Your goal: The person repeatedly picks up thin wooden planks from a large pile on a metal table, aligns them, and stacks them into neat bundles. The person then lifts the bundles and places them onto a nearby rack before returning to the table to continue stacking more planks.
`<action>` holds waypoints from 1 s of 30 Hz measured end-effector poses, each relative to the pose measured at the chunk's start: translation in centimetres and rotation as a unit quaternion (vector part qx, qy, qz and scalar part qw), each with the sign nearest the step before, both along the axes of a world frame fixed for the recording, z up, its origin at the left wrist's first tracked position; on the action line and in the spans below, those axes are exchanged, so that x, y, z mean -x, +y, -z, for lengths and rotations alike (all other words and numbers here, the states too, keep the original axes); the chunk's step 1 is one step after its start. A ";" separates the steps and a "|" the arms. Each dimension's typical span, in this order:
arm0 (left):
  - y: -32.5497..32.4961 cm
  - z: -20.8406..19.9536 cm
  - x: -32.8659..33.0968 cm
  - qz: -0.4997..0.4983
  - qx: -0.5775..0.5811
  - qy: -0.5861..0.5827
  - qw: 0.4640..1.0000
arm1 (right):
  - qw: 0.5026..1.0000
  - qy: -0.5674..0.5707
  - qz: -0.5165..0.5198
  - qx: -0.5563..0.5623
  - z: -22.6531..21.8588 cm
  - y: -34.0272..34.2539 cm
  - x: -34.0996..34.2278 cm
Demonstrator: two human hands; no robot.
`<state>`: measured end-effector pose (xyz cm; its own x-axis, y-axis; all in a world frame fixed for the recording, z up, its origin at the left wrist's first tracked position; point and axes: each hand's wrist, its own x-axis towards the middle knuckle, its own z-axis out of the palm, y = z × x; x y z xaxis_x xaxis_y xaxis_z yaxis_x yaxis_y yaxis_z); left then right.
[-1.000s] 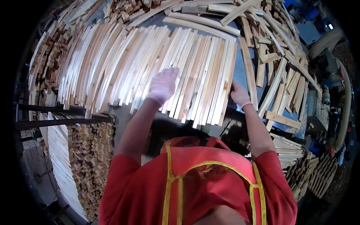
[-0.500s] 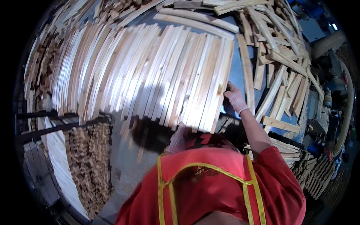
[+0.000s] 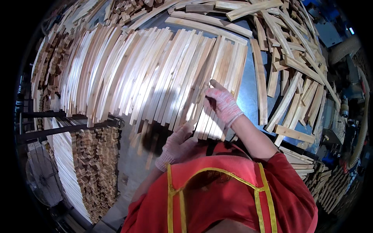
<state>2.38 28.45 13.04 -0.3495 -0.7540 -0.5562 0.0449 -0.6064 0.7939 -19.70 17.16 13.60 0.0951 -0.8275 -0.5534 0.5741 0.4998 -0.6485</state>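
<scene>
Pale wooden strips lie side by side in a wide row (image 3: 155, 77) on a blue-grey metal table (image 3: 250, 93). Near the row's right end, one wooden strip (image 3: 210, 64) stands turned on edge, with a dark gap beside it. My right hand (image 3: 223, 103), in a white and pink knitted glove, is closed on this strip from above, around its middle. At the strip's near end is my left hand (image 3: 178, 145), gloved alike, its fingers curled round the end and its thumb apart. The left fingertips are partly hidden by the wood.
Loose boards (image 3: 289, 70) lie in a crisscross heap on the right. A tall stack of strips (image 3: 95, 167) stands at lower left beside a dark metal bar (image 3: 58, 130) and a caged fan (image 3: 42, 174). At far right, a ribbed hose (image 3: 359, 128) hangs by machinery.
My right hand has moved left from the row's right edge onto the strips. My left hand has come further into view, slightly left. A strip has been tipped up, parting the row.
</scene>
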 end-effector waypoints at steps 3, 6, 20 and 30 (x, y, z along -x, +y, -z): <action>0.0 0.7 -2.7 0.072 0.143 -0.010 0.987 | 0.987 -0.139 0.061 0.049 -0.2 2.1 -1.4; -1.3 0.9 -3.9 0.130 0.259 -0.156 0.944 | 0.951 -0.308 0.007 0.034 2.6 3.1 -2.0; 1.2 11.9 -18.4 -0.088 0.400 -0.353 0.841 | 0.972 0.176 0.097 0.120 -2.8 6.1 -3.9; -6.0 14.7 -21.7 -0.449 -0.045 0.017 0.892 | 0.901 0.370 0.055 0.221 5.7 0.8 15.5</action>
